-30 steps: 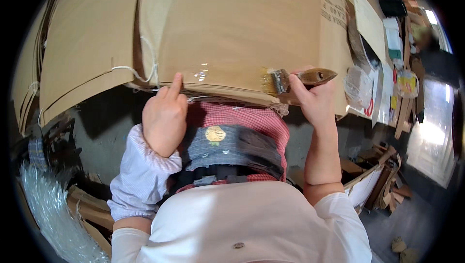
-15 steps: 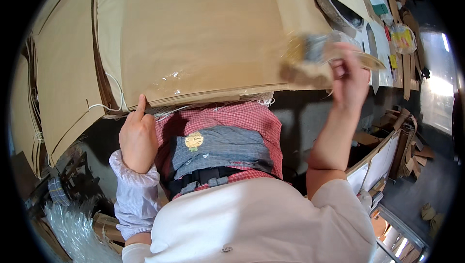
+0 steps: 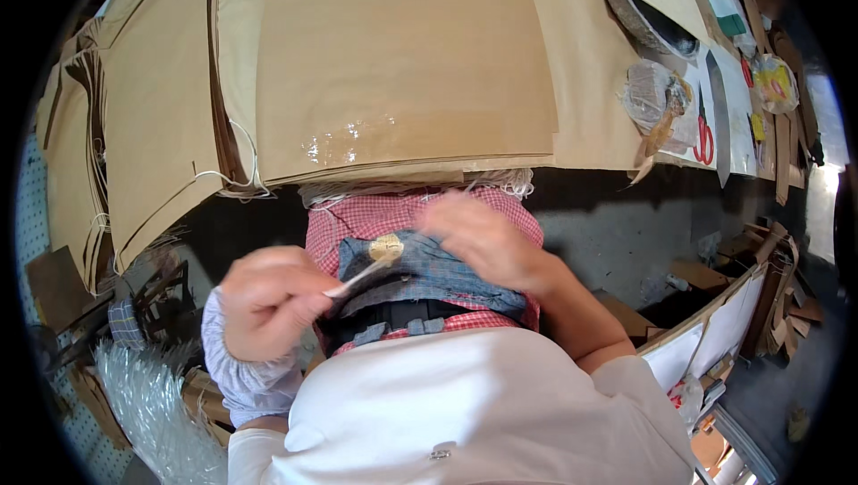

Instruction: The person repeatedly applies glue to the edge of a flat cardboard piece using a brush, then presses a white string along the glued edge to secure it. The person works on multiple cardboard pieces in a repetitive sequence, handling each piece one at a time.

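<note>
My left hand (image 3: 273,302) is closed in a pinch on a thin white string (image 3: 362,279), held in front of my lap. The string stretches up and right toward my right hand (image 3: 487,239), whose fingers are smeared by motion; I cannot tell whether they grip it. Both hands are over my blue cloth (image 3: 438,279) and red checked apron (image 3: 344,226). Just beyond them lies a stack of brown paper sheets (image 3: 402,56), with a shiny streak (image 3: 344,141) near its front edge. More white strings (image 3: 514,183) hang from beneath that edge.
On the right of the table lie a plastic-wrapped bundle (image 3: 652,96), red-handled scissors (image 3: 704,136), a long blade (image 3: 717,105) and a dark bowl (image 3: 657,29). Tied brown paper stacks (image 3: 161,101) stand at the left. Clear plastic strands (image 3: 152,413) sit below them.
My right hand has left a blurred thing at the table's right and come to my lap. My left hand has drawn back from the paper's edge and now pinches a string.
</note>
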`<state>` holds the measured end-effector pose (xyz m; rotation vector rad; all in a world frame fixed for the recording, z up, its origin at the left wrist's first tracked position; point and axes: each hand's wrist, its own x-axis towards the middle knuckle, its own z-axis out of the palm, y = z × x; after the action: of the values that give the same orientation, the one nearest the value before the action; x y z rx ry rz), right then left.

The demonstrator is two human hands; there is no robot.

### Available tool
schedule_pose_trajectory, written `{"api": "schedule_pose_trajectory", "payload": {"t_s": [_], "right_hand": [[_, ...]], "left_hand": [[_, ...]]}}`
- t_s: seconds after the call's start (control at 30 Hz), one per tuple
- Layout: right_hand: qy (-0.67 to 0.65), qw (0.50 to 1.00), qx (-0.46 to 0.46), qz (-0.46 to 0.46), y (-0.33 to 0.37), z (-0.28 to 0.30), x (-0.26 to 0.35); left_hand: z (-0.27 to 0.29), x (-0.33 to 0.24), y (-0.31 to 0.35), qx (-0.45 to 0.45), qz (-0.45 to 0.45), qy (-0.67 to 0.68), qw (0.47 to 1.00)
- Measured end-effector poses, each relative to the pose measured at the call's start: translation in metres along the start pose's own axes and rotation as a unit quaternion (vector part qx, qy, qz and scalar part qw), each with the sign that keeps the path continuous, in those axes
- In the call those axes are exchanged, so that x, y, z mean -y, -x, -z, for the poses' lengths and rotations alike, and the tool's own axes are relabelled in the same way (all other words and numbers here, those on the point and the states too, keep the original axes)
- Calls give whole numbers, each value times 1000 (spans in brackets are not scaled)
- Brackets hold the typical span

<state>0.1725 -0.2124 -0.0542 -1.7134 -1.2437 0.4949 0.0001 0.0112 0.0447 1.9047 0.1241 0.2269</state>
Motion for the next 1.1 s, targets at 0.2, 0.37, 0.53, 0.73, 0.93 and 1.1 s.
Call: {"api": "schedule_pose_trajectory", "payload": {"t_s": [0.2, 0.37, 0.53, 0.73, 0.93, 1.1], "right_hand": [[-41, 995, -38, -86, 6, 69, 2], [-120, 941, -129, -288, -17, 110, -23], [17, 944, -120, -308, -28, 84, -81], [180, 958, -172, -142, -24, 72, -94], [-194, 914, -116, -336, -27, 90, -73], [-146, 940, -150, -268, -22, 71, -76]], "left_hand": [[31, 14, -3, -88, 45, -273, 957], [42, 81, -31, -101, 118, -213, 965], [35, 139, -35, -143, 138, -182, 963], [29, 139, -31, -171, 165, -270, 933], [9, 112, -36, -185, -86, -582, 787], [9, 133, -22, -105, -61, -447, 886]]}}
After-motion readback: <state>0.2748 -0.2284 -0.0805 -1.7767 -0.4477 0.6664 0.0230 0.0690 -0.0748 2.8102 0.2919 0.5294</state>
